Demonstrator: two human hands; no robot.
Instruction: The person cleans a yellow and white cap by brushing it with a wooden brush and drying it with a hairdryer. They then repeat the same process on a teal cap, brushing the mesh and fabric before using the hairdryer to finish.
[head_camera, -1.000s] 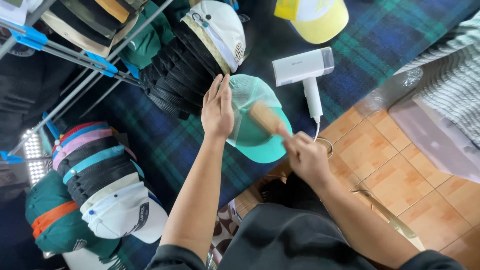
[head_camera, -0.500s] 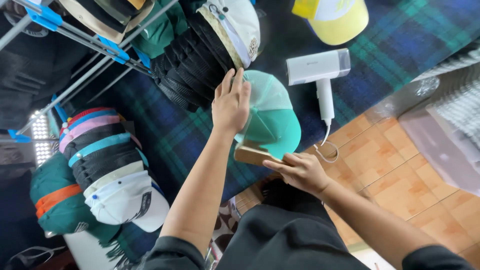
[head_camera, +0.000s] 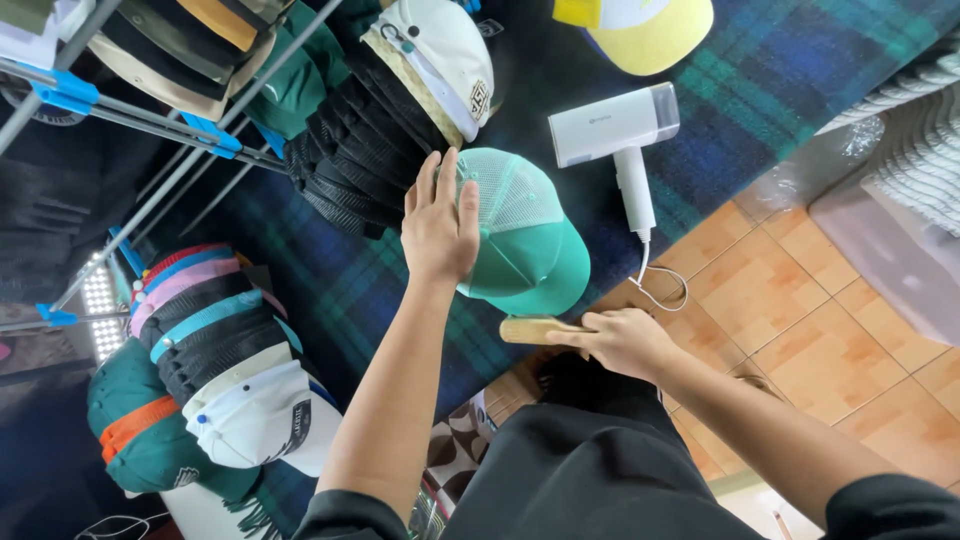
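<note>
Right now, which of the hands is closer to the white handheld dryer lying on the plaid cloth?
Right. The right hand holds a wooden brush just below the white handheld dryer; the left hand rests on the green cap, farther off.

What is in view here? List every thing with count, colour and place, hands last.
Mesh-back cap: one, teal green, on the plaid blanket at centre.
Wooden brush: one, light wood, just below the cap's brim.
Handheld dryer-like appliance: one, white, right of the cap, cord trailing onto the tiles.
Yellow cap: one, yellow and white, top edge.
Cap stack: one row, mostly black with a white cap at its end, upper centre.
Second cap stack: one row, mixed colours, lower left.
Plaid blanket: one, blue and green, under the caps.
Tiled floor: orange, right.
Left hand: flat on the teal cap's crown.
Right hand: gripping the brush.
</note>
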